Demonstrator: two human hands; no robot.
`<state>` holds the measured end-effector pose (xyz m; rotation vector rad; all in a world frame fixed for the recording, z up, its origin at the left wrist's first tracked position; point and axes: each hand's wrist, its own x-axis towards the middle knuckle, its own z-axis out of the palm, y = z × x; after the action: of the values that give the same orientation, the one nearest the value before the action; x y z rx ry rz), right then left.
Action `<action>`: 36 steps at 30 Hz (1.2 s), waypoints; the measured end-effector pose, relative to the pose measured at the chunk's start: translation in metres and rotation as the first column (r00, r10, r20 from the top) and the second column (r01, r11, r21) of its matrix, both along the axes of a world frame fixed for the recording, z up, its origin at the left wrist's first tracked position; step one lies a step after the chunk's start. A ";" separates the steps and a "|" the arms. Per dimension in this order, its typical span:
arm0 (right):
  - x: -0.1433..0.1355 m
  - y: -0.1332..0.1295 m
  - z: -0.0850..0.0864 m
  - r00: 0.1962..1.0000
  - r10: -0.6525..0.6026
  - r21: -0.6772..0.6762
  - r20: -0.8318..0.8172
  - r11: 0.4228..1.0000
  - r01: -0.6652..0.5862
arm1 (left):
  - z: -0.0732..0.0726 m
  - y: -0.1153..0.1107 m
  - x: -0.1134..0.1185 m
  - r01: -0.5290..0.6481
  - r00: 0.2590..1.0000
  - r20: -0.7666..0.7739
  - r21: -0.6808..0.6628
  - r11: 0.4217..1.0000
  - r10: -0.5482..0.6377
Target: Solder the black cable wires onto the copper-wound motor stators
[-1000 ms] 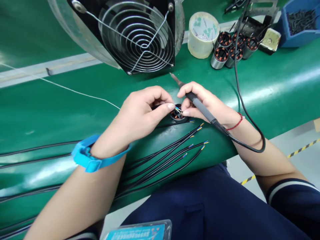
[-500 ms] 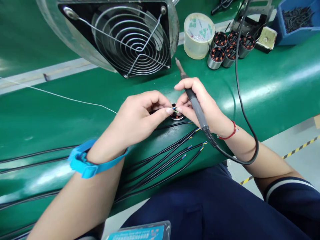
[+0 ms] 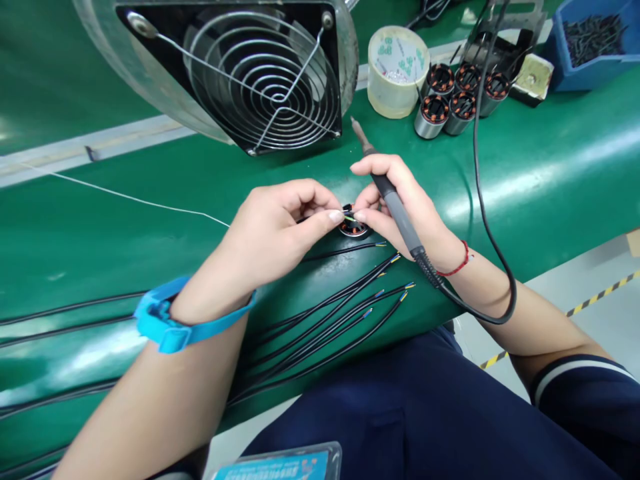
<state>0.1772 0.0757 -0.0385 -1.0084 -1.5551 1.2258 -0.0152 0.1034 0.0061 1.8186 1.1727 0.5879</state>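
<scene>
A small round motor coil (image 3: 353, 231) sits on the green bench, its far side partly hidden by fingers. Just left of and above it, the left hand (image 3: 295, 217), thumb and finger pinched, grips thin wire ends (image 3: 351, 218). To the coil's right, the right hand (image 3: 400, 207) is curled around a soldering iron (image 3: 404, 223), thumb and fingertip nearly together at those wires. Nearer the wearer than the coil lie black cables (image 3: 357, 283); beyond it stand a fan (image 3: 283, 100) and, farther right, a tape roll (image 3: 393, 97).
</scene>
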 end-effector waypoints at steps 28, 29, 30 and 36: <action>-0.008 -0.014 -0.001 0.994 -0.099 0.040 0.044 0.994 0.097 | -0.007 -0.003 0.004 -0.129 0.991 0.042 0.040 0.991 0.127; -0.008 -0.015 0.001 0.990 -0.085 0.059 0.112 0.995 0.079 | -0.007 -0.004 0.004 -0.120 0.992 0.036 0.039 0.992 0.119; -0.009 -0.015 0.004 0.982 -0.073 0.076 0.176 0.995 0.060 | -0.007 -0.005 0.004 -0.111 0.994 0.029 0.044 0.993 0.109; -0.013 -0.018 0.011 0.954 -0.121 0.098 0.273 0.990 0.097 | -0.005 -0.006 0.003 -0.098 0.995 -0.012 0.117 0.988 0.100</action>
<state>0.1639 0.0580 -0.0276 -1.2355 -1.7244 0.9648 -0.0119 0.0973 0.0011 1.8743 1.2702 0.7111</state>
